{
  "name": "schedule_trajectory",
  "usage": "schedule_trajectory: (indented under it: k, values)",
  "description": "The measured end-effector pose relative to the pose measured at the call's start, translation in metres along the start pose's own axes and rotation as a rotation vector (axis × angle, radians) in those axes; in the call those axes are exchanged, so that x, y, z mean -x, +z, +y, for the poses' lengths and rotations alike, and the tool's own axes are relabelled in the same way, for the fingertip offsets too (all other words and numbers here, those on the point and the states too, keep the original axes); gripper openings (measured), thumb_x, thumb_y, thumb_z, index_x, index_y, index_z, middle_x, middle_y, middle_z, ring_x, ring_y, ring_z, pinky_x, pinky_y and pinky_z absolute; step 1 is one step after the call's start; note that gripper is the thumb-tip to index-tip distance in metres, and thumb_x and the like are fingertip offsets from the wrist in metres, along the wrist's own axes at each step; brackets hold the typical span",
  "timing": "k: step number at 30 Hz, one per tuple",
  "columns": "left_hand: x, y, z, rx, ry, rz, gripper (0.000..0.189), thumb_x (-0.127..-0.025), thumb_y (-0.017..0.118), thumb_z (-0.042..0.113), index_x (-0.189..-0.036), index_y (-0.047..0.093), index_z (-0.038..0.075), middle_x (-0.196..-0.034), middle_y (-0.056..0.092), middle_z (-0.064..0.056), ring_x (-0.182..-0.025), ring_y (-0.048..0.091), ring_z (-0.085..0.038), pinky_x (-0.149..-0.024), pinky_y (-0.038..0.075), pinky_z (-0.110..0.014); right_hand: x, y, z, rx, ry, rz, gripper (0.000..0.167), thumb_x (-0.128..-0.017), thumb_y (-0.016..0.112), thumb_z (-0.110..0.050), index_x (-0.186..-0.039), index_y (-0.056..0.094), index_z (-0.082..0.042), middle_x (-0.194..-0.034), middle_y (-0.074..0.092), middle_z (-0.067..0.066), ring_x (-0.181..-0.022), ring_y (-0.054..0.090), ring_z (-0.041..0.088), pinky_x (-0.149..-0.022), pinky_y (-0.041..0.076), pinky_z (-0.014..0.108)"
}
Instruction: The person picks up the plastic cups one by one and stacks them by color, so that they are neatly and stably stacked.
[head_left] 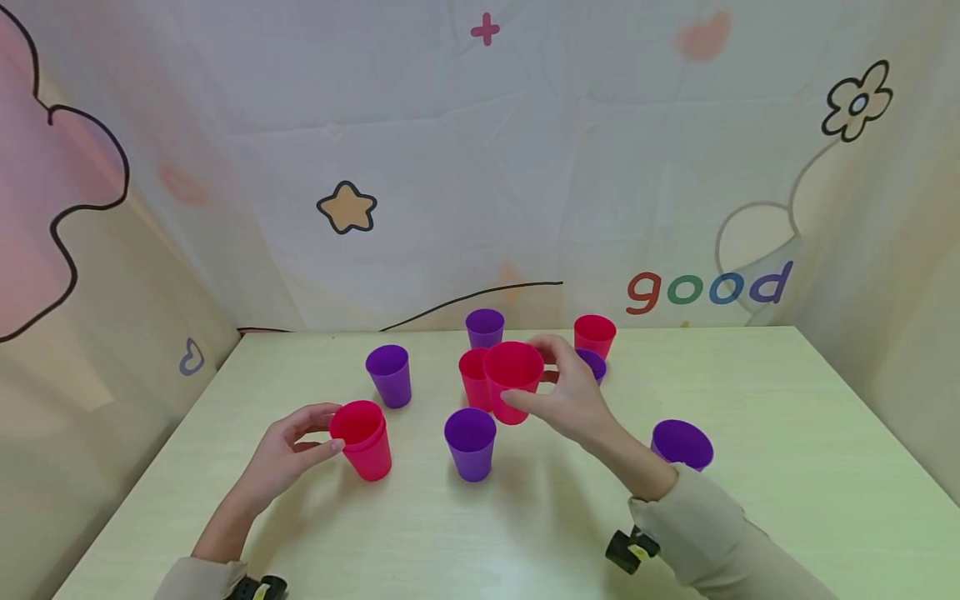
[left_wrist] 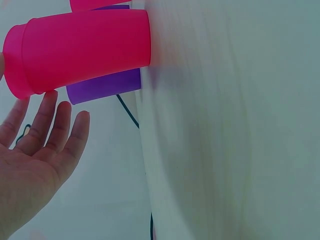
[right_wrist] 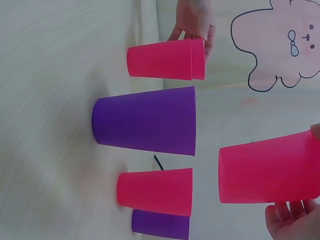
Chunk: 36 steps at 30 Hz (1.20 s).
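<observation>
My left hand (head_left: 279,457) has thumb and fingertips at the rim of two nested pink-red cups (head_left: 370,460), which stand upright on the table. In the left wrist view, the inner cup's rim shows as a band above the outer cup (left_wrist: 90,47). My right hand (head_left: 573,396) grips another pink-red cup (head_left: 516,375) by its sides, thumb in front. The right wrist view shows this cup (right_wrist: 270,167) raised clear of the table, mouth up. Just behind it stands a further pink-red cup (head_left: 473,379), partly hidden. A purple cup (head_left: 471,450) stands between the hands.
More purple cups stand around: one at left (head_left: 390,379), one at the back (head_left: 484,327), one partly behind my right hand (head_left: 594,364), and one at right (head_left: 681,443) beside my forearm. A pink-red cup (head_left: 595,335) is at the back right. A printed cloth (head_left: 450,167) hangs behind the table.
</observation>
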<state>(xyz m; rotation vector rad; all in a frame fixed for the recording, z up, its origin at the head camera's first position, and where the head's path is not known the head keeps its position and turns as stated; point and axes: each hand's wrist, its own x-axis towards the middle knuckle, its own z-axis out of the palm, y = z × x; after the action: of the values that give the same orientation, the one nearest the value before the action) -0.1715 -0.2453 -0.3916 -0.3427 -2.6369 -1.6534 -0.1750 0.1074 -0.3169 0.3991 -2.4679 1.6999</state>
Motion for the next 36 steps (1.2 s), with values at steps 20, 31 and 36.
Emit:
schedule_trajectory:
  k: [20,31,36]
  values:
    - [-0.001,0.000,-0.002,0.006,-0.002,-0.006,0.049,-0.082,0.068,0.018,-0.124,0.049,0.003,-0.116,0.055,-0.015,-0.104,0.052,-0.030,-0.078,0.048,-0.026,-0.016,0.022,-0.016,0.000,0.012,-0.044,0.058,-0.069,0.075,-0.014,-0.119,0.046,-0.007,-0.110,0.052,0.006,-0.101,0.050,0.022,-0.082,0.046,0.036]
    - [-0.001,0.000,-0.002,0.000,-0.003,-0.005,0.050,-0.082,0.068,0.018,-0.125,0.049,0.003,-0.115,0.056,-0.015,-0.104,0.052,-0.030,-0.078,0.048,-0.026,-0.026,0.042,-0.022,-0.045,-0.031,-0.084,0.059,-0.070,0.075,-0.015,-0.120,0.046,-0.006,-0.106,0.054,0.005,-0.093,0.053,0.022,-0.074,0.048,0.031]
    - [0.000,0.000,-0.002,-0.008,-0.003,-0.001,0.049,-0.082,0.068,0.019,-0.125,0.049,0.003,-0.115,0.056,-0.015,-0.104,0.051,-0.030,-0.078,0.049,-0.026,-0.030,0.052,-0.026,-0.030,-0.036,-0.096,0.060,-0.069,0.075,-0.015,-0.121,0.046,-0.006,-0.105,0.054,0.005,-0.093,0.053,0.022,-0.071,0.049,0.030]
